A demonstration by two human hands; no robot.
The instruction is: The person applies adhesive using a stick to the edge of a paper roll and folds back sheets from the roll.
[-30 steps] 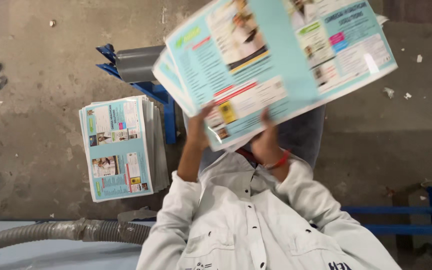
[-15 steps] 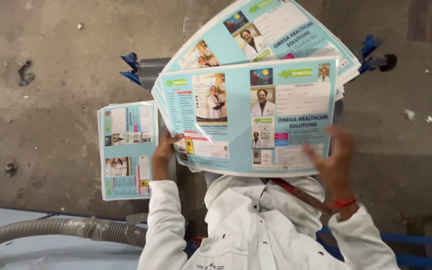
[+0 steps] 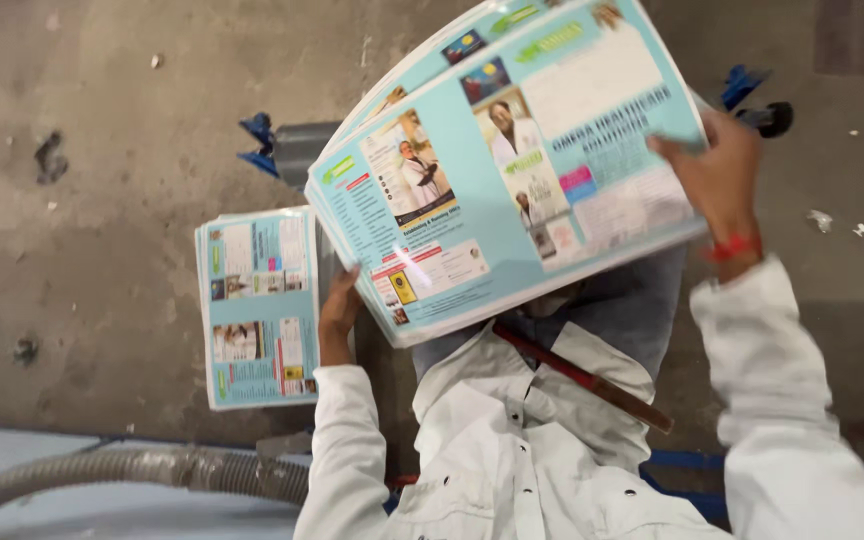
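I hold a thick stack of light-blue printed sheets over my lap, tilted with its right end raised. My left hand grips the stack's lower left corner from beneath. My right hand, with a red band at the wrist, grips the stack's right edge, fingers over the top sheet. Both arms are in white sleeves. A second pile of the same blue sheets lies flat to the left of my left hand, on a grey surface.
A blue metal frame with a grey bar shows behind the held stack. A grey corrugated hose runs along the lower left. The concrete floor is stained, with paper scraps at the right. A brown strip lies across my lap.
The held stack has swung from level to tilted, its right end up. My right hand moved up to the stack's right edge; my left hand stayed at the lower left corner.
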